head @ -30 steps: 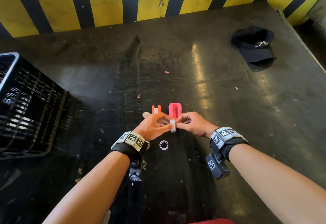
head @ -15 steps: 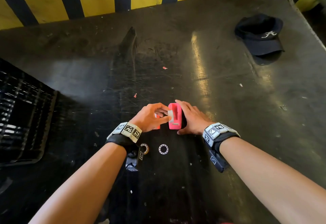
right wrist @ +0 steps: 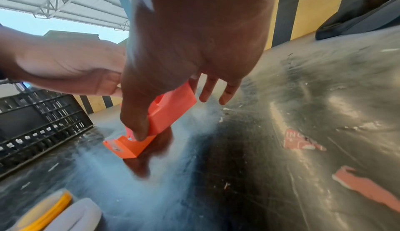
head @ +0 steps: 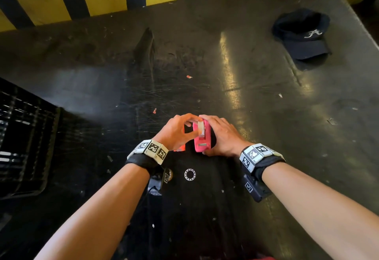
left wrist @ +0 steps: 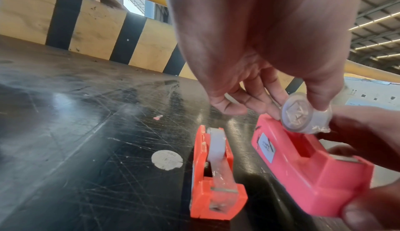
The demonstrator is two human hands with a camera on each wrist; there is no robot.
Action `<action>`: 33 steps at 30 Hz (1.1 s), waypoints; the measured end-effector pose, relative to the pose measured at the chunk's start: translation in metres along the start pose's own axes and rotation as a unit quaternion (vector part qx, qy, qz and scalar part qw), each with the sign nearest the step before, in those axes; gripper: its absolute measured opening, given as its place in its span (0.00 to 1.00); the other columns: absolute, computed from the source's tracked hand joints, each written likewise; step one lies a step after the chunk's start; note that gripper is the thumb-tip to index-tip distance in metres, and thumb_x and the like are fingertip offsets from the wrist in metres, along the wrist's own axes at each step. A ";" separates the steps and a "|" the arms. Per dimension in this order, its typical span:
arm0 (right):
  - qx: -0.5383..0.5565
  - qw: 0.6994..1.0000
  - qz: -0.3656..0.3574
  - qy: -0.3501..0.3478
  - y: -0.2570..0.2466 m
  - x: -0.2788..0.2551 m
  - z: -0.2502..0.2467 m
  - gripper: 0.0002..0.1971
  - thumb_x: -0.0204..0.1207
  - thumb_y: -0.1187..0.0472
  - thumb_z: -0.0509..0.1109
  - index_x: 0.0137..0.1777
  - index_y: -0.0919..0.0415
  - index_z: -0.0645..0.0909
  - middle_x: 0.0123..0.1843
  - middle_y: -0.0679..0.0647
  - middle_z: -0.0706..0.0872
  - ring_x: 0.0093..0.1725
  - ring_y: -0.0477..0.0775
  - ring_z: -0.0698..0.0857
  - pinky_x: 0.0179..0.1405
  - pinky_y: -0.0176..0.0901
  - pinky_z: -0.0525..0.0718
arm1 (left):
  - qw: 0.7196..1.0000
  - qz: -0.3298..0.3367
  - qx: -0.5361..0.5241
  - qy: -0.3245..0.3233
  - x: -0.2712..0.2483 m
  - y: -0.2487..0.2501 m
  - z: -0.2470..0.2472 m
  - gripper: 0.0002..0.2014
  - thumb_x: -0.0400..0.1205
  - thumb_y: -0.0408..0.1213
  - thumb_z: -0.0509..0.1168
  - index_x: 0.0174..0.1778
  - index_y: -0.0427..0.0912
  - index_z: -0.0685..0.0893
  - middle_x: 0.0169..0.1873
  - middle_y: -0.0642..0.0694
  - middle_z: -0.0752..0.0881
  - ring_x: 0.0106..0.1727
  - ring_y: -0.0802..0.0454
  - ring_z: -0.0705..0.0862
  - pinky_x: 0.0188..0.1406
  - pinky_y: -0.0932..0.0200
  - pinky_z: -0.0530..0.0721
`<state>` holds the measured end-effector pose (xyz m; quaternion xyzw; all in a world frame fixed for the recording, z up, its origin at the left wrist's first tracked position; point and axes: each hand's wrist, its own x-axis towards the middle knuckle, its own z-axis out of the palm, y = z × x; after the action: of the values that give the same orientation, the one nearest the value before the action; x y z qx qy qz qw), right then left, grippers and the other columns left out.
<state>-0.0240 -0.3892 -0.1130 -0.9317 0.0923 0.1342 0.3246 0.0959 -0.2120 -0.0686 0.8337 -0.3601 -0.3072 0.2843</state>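
Fairly strong daylight from the far right in the head view, with two pale glare streaks on the dark scratched tabletop (head: 231, 79); left part much dimmer, soft shadow beside the black cap (head: 301, 34). Heavy wide-angle bending at the edges everywhere. Left hand (left wrist: 259, 46) blurred, very near the lens, in its wrist view. Motion blur on the right hand (right wrist: 194, 37), whitish haze of glare on the surface, overexposed sky at top left.
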 end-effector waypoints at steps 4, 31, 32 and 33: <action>0.025 1.000 -0.012 0.013 -0.006 -0.004 -0.004 0.65 0.54 0.42 0.90 0.90 0.45 0.57 0.85 0.49 0.69 0.78 0.60 0.74 0.77 0.62 0.76 | 0.999 0.024 0.036 0.022 -0.004 0.002 0.001 0.21 0.81 0.44 0.75 0.70 0.51 0.85 0.69 0.50 0.78 0.65 0.54 0.80 0.67 0.56 0.81; 0.079 0.995 -0.054 0.042 -0.018 -0.016 -0.020 0.46 0.55 0.47 0.92 0.68 0.43 0.67 0.66 0.46 0.81 0.64 0.52 0.82 0.64 0.51 0.83 | 0.987 0.116 0.098 0.057 -0.020 0.021 -0.016 0.13 0.73 0.41 0.81 0.50 0.51 0.87 0.58 0.50 0.89 0.57 0.52 0.90 0.55 0.49 0.92; 0.078 0.995 -0.055 0.043 -0.018 -0.015 -0.020 0.46 0.55 0.47 0.92 0.68 0.43 0.67 0.66 0.46 0.81 0.64 0.52 0.82 0.64 0.51 0.83 | 0.985 0.120 0.106 0.061 -0.019 0.020 -0.015 0.13 0.74 0.41 0.81 0.50 0.51 0.87 0.58 0.50 0.89 0.57 0.52 0.90 0.55 0.49 0.92; 0.077 0.995 -0.056 0.043 -0.018 -0.015 -0.021 0.46 0.55 0.47 0.92 0.68 0.43 0.67 0.66 0.47 0.81 0.64 0.53 0.82 0.64 0.50 0.83 | 0.984 0.122 0.111 0.065 -0.019 0.020 -0.015 0.12 0.74 0.42 0.81 0.50 0.51 0.87 0.57 0.50 0.89 0.56 0.52 0.90 0.55 0.49 0.92</action>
<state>-0.0293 -0.3870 -0.0824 -0.9127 0.0638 0.0685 0.3978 0.0874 -0.2053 -0.0392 0.8282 -0.4718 -0.1734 0.2479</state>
